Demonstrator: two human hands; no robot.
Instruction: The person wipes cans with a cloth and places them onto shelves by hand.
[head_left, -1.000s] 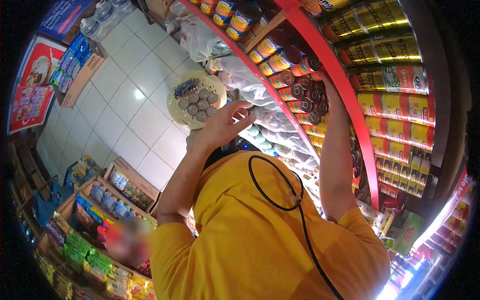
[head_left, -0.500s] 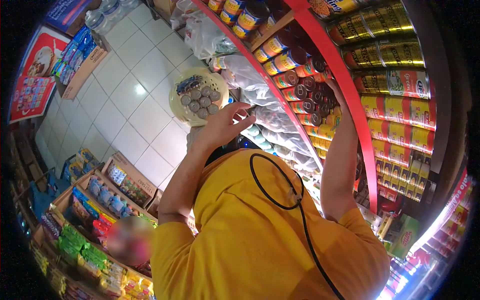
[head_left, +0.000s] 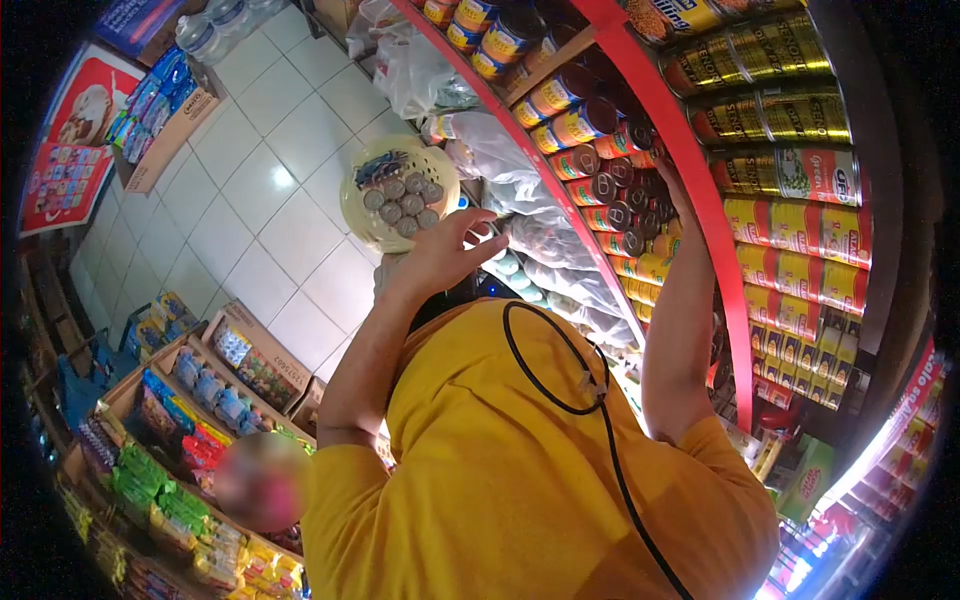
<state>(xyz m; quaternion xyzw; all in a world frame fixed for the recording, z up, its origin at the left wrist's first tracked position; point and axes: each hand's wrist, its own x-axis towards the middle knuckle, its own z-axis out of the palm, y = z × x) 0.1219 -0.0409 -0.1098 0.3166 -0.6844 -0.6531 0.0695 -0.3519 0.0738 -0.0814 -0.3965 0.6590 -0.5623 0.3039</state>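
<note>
My left hand (head_left: 450, 248) is raised over the aisle with thumb and fingers apart and nothing in it. Just beyond it, on the floor side, stands a pale yellow basket (head_left: 438, 168) with several round silver-topped cans (head_left: 405, 207) and some dark packets inside. My right hand (head_left: 676, 195) reaches into the red-edged shelf (head_left: 722, 290), beside stacked small cans (head_left: 618, 217) with orange-red labels. The shelf edge and shadow hide its fingers, so I cannot see whether it grips a can.
Gold and yellow cans (head_left: 790, 235) fill the shelf to the right. Plastic-wrapped goods (head_left: 540, 235) line the lower shelf. Boxes of snack packets (head_left: 185, 490) stand at lower left, near a blurred round patch. A black cable (head_left: 625, 490) hangs across the yellow shirt.
The view has shifted very slightly. Both hands keep almost the same position, the left raised and the right inside the shelf.
</note>
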